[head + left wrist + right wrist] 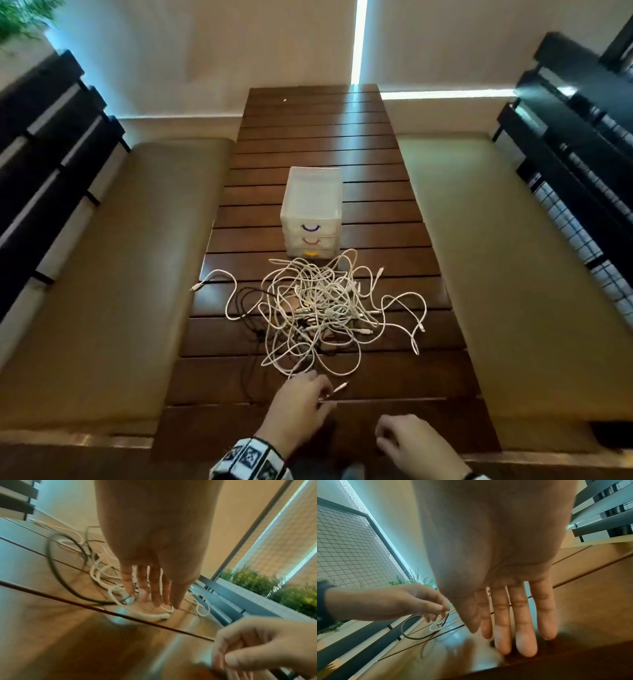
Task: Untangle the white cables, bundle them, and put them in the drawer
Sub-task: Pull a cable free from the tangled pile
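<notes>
- The white cables (322,308) lay tangled mid-surface, just before the closed drawer unit (311,212).
- Our left hand (301,407) reached the tangle's near edge, fingers relaxed, gripping nothing we could confirm; our right hand (411,442) hung loosely curled, empty.
- We judged untangling barely begun; next, pinch a free end.

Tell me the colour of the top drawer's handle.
Purple-blue; the top drawer's handle shows best in the head view.

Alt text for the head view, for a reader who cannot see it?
A tangle of white cables lies on a slatted wooden table, in front of a small plastic drawer unit. The left hand reaches its near edge; the right hand hovers nearby, holding nothing.
</notes>
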A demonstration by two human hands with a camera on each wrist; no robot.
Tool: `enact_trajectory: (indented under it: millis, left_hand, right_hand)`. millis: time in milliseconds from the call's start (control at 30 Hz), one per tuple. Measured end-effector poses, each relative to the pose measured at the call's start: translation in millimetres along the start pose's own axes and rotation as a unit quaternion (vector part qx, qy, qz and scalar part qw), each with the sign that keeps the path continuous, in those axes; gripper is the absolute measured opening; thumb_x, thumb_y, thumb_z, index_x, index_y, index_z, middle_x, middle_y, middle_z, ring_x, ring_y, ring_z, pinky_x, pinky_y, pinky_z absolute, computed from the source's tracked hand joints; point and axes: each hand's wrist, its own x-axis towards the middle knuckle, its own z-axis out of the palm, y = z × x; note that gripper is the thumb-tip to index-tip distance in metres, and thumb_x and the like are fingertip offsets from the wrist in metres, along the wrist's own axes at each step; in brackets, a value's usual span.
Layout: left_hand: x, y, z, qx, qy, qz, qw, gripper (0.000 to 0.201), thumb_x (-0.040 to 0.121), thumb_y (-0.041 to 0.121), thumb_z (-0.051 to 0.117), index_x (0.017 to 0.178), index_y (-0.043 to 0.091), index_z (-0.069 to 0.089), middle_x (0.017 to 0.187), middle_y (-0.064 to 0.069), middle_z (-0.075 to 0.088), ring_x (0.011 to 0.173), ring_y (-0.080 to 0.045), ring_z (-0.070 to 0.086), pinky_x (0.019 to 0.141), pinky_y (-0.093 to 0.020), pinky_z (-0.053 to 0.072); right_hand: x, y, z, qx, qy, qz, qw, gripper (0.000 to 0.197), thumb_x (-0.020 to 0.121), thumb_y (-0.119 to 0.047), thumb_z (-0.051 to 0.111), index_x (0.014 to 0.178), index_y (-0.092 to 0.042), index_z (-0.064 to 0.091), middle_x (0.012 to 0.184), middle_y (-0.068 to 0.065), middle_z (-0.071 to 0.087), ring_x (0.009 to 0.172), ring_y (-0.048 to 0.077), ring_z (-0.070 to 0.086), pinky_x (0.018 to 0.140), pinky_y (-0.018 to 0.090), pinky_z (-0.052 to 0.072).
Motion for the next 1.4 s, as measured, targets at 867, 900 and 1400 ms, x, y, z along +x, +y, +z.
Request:
enact_trajectory:
  millis: [867, 900, 1400]
  left_hand:
    - [-2, 15, -127, -0.696, 0.105, -0.025, 0.710, 0.038, 0.096, 0.033, 0.050, 0.121, 0.011, 0.070, 0.053, 0.001, 0.031, 0.045, -0.009, 0.021, 0.044, -0.024, 0.016]
    - [-3, 1, -133, -0.698, 0.096, -0.038, 0.709, 0.045, 0.098, 0.037, 0.044, 0.123, 0.008, 0.067, 0.051, 0.000, 0.036, 0.042, -0.008, 0.022, 0.042, -0.022, 0.017]
    - [-11, -116, -232, -0.390, 0.277, 0.011, 0.878, 0.039, 0.105, 0.040, 0.038, 0.107, 0.027, 0.075, 0.073, 0.005, 0.065, 0.057, -0.003, 0.052, 0.053, -0.020, 0.039]
  right_hand:
    - [48, -144, -64, 0.264, 0.080, -0.303, 0.912, 0.026, 0.087, -0.007, 0.060, 0.090, -0.031, 0.069, 0.085, -0.012, 0.071, 0.079, 0.006, 0.065, 0.071, 0.029, 0.053]
    - [53, -151, -63, 0.248, 0.072, -0.312, 0.914, 0.025, 0.091, -0.011, 0.059, 0.092, -0.034, 0.069, 0.085, -0.013, 0.070, 0.077, 0.005, 0.064, 0.071, 0.028, 0.051]
    - [93, -174, -103, 0.048, 0.174, -0.203, 0.962, 0.031, 0.100, -0.043, 0.048, 0.069, -0.040, 0.047, 0.062, -0.005, 0.058, 0.060, 0.013, 0.057, 0.055, 0.019, 0.041]
